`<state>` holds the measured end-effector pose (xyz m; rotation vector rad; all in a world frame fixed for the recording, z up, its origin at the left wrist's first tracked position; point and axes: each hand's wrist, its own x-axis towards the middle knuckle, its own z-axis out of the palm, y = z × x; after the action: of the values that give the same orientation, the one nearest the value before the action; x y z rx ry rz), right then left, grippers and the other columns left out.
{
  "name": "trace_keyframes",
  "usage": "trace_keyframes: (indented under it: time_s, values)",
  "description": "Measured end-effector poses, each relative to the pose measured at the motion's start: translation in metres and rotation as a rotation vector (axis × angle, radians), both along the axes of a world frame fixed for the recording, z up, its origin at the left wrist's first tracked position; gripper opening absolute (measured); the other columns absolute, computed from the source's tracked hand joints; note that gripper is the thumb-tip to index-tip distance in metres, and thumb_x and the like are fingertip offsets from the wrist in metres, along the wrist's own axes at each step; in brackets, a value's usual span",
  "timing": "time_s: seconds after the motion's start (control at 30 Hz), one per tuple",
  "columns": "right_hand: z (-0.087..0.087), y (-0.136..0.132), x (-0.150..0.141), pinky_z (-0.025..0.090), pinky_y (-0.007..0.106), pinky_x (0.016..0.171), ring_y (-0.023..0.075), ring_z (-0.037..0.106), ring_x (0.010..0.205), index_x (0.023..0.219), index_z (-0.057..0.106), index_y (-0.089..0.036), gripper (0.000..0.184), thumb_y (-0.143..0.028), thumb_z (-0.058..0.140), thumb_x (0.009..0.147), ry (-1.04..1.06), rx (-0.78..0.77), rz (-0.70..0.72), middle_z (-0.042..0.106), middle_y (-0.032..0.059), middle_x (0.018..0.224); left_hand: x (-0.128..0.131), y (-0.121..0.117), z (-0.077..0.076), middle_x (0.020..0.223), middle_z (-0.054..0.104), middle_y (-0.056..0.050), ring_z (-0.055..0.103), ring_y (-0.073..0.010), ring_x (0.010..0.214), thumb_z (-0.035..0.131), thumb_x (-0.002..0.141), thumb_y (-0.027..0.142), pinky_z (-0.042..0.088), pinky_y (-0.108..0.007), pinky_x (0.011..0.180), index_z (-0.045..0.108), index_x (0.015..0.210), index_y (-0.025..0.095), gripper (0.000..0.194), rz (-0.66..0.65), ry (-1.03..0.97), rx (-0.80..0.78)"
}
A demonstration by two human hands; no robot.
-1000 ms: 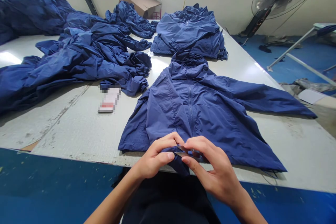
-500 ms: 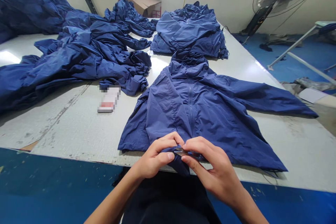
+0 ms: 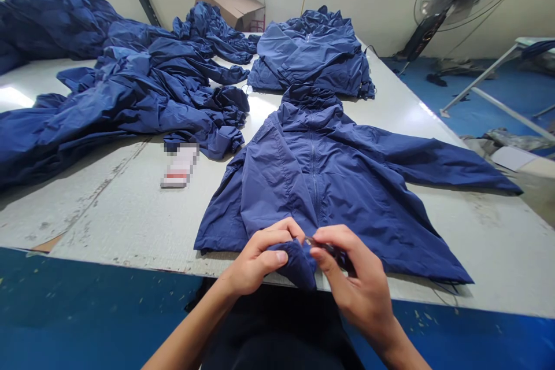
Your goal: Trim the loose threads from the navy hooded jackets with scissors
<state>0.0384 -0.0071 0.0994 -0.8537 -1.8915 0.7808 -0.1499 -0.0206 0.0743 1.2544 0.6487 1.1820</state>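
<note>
Your left hand (image 3: 259, 258) rests at the near edge of the table, with the forearm rising from the lower left. Its fingers curl over and its thumb presses down, clenching a gathered fold of the bottom hem (image 3: 295, 266) of a navy hooded zip jacket (image 3: 314, 185). That fold droops just past the table edge toward you.

Your right hand (image 3: 358, 272) comes in from the lower right, close beside the left and not quite touching it. It is bent at the wrist, with the fingers partly closed. Between its thumb and forefinger you grip a small metal cutter (image 3: 321, 245), its tip at the fold; it is too small and too hidden by your fingers to tell its exact type.

The jacket lies flat and face up on a scuffed off-white work table (image 3: 108, 214), hood pointing away from you and sleeves spread to either side. Beyond the hood sits another navy jacket (image 3: 312, 55), bunched up. To your left lie a heap of crumpled navy jackets (image 3: 121, 92) and a pixelated white-and-red packet (image 3: 180, 166), which rests on the table beside the heap.
</note>
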Motion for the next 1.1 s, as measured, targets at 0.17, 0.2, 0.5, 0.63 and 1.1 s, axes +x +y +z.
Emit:
trace_keyframes:
  time_s: [0.17, 0.2, 0.5, 0.63, 1.1]
  values:
    - [0.002, -0.005, 0.001, 0.053, 0.022, 0.073, 0.0133, 0.063, 0.079, 0.118, 0.06, -0.028, 0.022, -0.03, 0.056, 0.096, 0.061, -0.139, -0.059, 0.063, 0.0016, 0.094, 0.0, -0.001, 0.001, 0.087, 0.053, -0.006, 0.048, -0.0188, 0.081, 0.056, 0.088, 0.044, 0.038, -0.031, 0.077, 0.059, 0.072, 0.014, 0.034, 0.006, 0.01, 0.007]
    - [0.004, -0.005, 0.001, 0.053, 0.022, 0.072, 0.0132, 0.062, 0.077, 0.119, 0.061, -0.028, 0.025, -0.031, 0.059, 0.094, 0.045, -0.138, -0.016, 0.062, 0.0013, 0.092, 0.0, -0.001, 0.001, 0.087, 0.053, -0.006, 0.048, -0.0189, 0.082, 0.056, 0.088, 0.044, 0.038, -0.031, 0.077, 0.059, 0.073, 0.014, 0.034, 0.005, 0.011, 0.007]
    - [0.016, 0.001, -0.003, 0.044, 0.018, 0.054, 0.008, 0.054, 0.057, 0.092, 0.068, -0.022, 0.018, -0.007, 0.064, 0.083, 0.024, 0.022, 0.149, 0.058, -0.0028, 0.07, 0.001, -0.004, -0.001, 0.091, 0.052, -0.005, 0.048, -0.0188, 0.084, 0.057, 0.089, 0.042, 0.038, -0.03, 0.078, 0.06, 0.076, 0.014, 0.03, -0.028, 0.027, -0.002]
    - [0.019, 0.006, 0.0, 0.047, 0.018, 0.057, 0.0085, 0.059, 0.061, 0.094, 0.069, -0.021, 0.017, -0.008, 0.066, 0.083, -0.034, 0.012, 0.145, 0.064, -0.001, 0.075, 0.0, -0.004, 0.0, 0.091, 0.053, -0.006, 0.048, -0.0192, 0.084, 0.057, 0.089, 0.044, 0.039, -0.031, 0.078, 0.059, 0.075, 0.015, 0.033, -0.017, 0.028, -0.011]
    - [0.039, 0.013, 0.009, 0.04, 0.023, 0.058, 0.0128, 0.054, 0.065, 0.091, 0.064, -0.021, 0.011, -0.017, 0.054, 0.093, -0.446, -0.096, 0.313, 0.061, 0.0008, 0.078, -0.012, -0.004, 0.018, 0.096, 0.056, -0.008, 0.051, -0.0227, 0.092, 0.045, 0.094, 0.045, 0.041, -0.035, 0.088, 0.059, 0.08, 0.017, 0.034, -0.035, 0.5, 0.157]
